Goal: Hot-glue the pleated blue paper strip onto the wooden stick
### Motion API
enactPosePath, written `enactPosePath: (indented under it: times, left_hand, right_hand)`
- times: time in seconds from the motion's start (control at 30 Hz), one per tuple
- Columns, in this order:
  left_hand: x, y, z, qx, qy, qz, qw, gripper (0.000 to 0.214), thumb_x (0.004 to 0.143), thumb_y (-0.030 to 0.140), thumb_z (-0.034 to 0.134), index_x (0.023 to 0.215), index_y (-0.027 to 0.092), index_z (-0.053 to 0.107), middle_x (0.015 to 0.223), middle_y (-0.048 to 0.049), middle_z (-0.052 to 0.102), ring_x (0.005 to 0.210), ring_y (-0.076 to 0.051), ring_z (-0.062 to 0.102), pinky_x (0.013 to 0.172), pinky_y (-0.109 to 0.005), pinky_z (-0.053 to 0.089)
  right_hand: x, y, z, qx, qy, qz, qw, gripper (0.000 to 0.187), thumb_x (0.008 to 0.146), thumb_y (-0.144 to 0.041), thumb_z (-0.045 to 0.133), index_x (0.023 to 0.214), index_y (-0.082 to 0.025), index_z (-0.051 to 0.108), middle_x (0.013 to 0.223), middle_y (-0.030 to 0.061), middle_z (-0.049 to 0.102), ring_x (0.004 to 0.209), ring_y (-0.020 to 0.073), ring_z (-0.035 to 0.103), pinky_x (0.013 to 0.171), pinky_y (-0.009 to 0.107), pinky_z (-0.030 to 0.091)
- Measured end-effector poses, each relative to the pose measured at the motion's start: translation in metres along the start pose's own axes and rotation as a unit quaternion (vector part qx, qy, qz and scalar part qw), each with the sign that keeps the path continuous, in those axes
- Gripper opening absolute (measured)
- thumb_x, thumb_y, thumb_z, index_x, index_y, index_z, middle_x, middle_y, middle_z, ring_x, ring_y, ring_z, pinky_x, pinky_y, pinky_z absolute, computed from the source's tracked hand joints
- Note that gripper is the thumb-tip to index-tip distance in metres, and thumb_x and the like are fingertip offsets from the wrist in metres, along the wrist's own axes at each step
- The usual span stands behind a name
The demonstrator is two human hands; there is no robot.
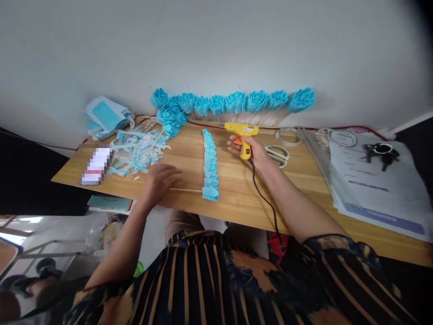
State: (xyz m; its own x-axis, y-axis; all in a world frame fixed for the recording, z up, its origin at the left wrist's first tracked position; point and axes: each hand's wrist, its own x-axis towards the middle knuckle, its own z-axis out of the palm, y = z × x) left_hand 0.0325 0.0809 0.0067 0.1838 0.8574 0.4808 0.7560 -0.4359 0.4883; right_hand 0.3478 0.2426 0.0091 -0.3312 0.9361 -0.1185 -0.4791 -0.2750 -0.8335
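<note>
1. Your right hand (256, 152) is wrapped round the handle of a yellow glue gun (241, 129), the fingers by its orange trigger. The nozzle points left, over the wood table (237, 180).
2. Your left hand (160, 178) is half curled, palm down, low over the table. A thin stick (186, 190) reaches from beside its fingers – you cannot tell from here whether they grip it.
3. The pleated blue strip (210, 164) lies on the table between your hands, running away from you. The right end of the stick meets its near end; the strip is apart from the gun.
4. The gun's black cord (264, 194) drops from the handle, beside your right forearm, and over the table's front edge.
5. Close by your right wrist lie the scissors (280, 157), partly hidden by it, and a roll of tape (289, 143) just beyond.
6. Farther right, keys (385, 158) rest on papers (372, 189).
7. Just beyond your left hand, a heap of blue and white scraps (145, 151) spreads across that side. A phone (96, 167), its screen blurred out, lies left of it, with a stack of folded masks (106, 116) behind.
8. Along the wall stands a row of blue flowers (236, 102) – more are bunched at its left end.
</note>
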Motion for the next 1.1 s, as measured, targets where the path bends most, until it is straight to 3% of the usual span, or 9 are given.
enactPosePath:
  times: [0.13, 0.27, 0.37, 0.5, 0.7, 0.83, 0.97, 1.1]
  left_hand:
    - [0.073, -0.025, 0.004, 0.008, -0.007, -0.001, 1.0, 0.03, 0.098, 0.039, 0.06, 0.102, 0.018, 0.08, 0.102, -0.0119, 0.077, 0.099, -0.025, 0.07, 0.093, -0.037, 0.053]
    - [0.147, -0.056, 0.032, 0.01, -0.057, -0.076, 0.995, 0.028, 0.09, 0.031, 0.06, 0.103, 0.016, 0.081, 0.109, -0.012, 0.078, 0.101, -0.025, 0.07, 0.096, -0.036, 0.052]
    - [0.179, -0.07, 0.052, -0.022, -0.099, -0.123, 0.987, 0.031, 0.084, 0.026, 0.063, 0.107, 0.014, 0.08, 0.113, -0.0111, 0.078, 0.103, -0.026, 0.069, 0.097, -0.036, 0.052]
    - [0.197, -0.079, 0.065, -0.087, -0.148, -0.15, 0.974, 0.036, 0.08, 0.028, 0.069, 0.111, 0.013, 0.08, 0.106, -0.0093, 0.079, 0.094, -0.024, 0.069, 0.091, -0.034, 0.052]
    - [0.211, -0.084, 0.074, -0.131, -0.179, -0.146, 0.964, 0.014, 0.075, 0.029, 0.076, 0.081, 0.016, 0.08, 0.092, -0.0077, 0.079, 0.093, -0.024, 0.068, 0.09, -0.033, 0.051]
    - [0.214, -0.08, 0.077, -0.131, -0.189, -0.137, 0.963, 0.018, 0.077, 0.034, 0.074, 0.078, 0.016, 0.076, 0.084, -0.0049, 0.076, 0.083, -0.02, 0.064, 0.083, -0.03, 0.049]
    - [0.214, -0.074, 0.072, -0.103, -0.196, -0.155, 0.963, 0.019, 0.08, 0.032, 0.065, 0.077, 0.015, 0.073, 0.072, -0.0009, 0.069, 0.07, -0.015, 0.055, 0.071, -0.026, 0.043]
    - [0.215, -0.073, 0.071, -0.077, -0.19, -0.171, 0.964, 0.023, 0.08, 0.032, 0.065, 0.065, 0.016, 0.062, 0.059, 0.0023, 0.055, 0.062, -0.013, 0.045, 0.063, -0.026, 0.036]
  right_hand:
    - [0.0, 0.007, -0.003, 0.02, 0.006, -0.012, 1.0, 0.012, 0.085, -0.021, 0.064, 0.095, -0.019, 0.069, 0.091, 0.0051, 0.081, 0.085, 0.0198, 0.077, 0.094, 0.039, 0.064]
    - [0.001, 0.01, -0.004, 0.018, 0.013, -0.004, 1.0, 0.011, 0.083, -0.021, 0.066, 0.094, -0.019, 0.068, 0.089, 0.0057, 0.081, 0.085, 0.0215, 0.077, 0.098, 0.044, 0.063]
    - [0.003, 0.011, -0.007, 0.026, 0.01, -0.002, 1.0, 0.012, 0.083, -0.022, 0.065, 0.094, -0.019, 0.068, 0.089, 0.0058, 0.081, 0.084, 0.0206, 0.077, 0.102, 0.044, 0.061]
    - [0.006, 0.012, -0.009, 0.03, 0.0, -0.004, 1.0, 0.012, 0.083, -0.024, 0.068, 0.094, -0.02, 0.068, 0.087, 0.0047, 0.08, 0.084, 0.0211, 0.077, 0.105, 0.048, 0.059]
    - [0.009, 0.011, -0.008, 0.038, 0.002, 0.009, 0.999, 0.009, 0.083, -0.023, 0.067, 0.092, -0.02, 0.067, 0.088, 0.0057, 0.08, 0.089, 0.0226, 0.077, 0.104, 0.049, 0.06]
    - [0.01, 0.011, -0.008, 0.043, 0.002, 0.013, 0.999, 0.009, 0.084, -0.022, 0.066, 0.092, -0.019, 0.068, 0.089, 0.0064, 0.08, 0.086, 0.0217, 0.077, 0.103, 0.047, 0.061]
    - [0.01, 0.01, -0.008, 0.041, 0.004, 0.015, 0.999, 0.009, 0.085, -0.022, 0.065, 0.092, -0.019, 0.069, 0.089, 0.0062, 0.08, 0.085, 0.0207, 0.077, 0.099, 0.044, 0.063]
    - [0.008, 0.009, -0.005, 0.029, 0.011, -0.003, 1.0, 0.008, 0.084, -0.022, 0.067, 0.091, -0.02, 0.068, 0.088, 0.0053, 0.079, 0.088, 0.0215, 0.076, 0.098, 0.044, 0.064]
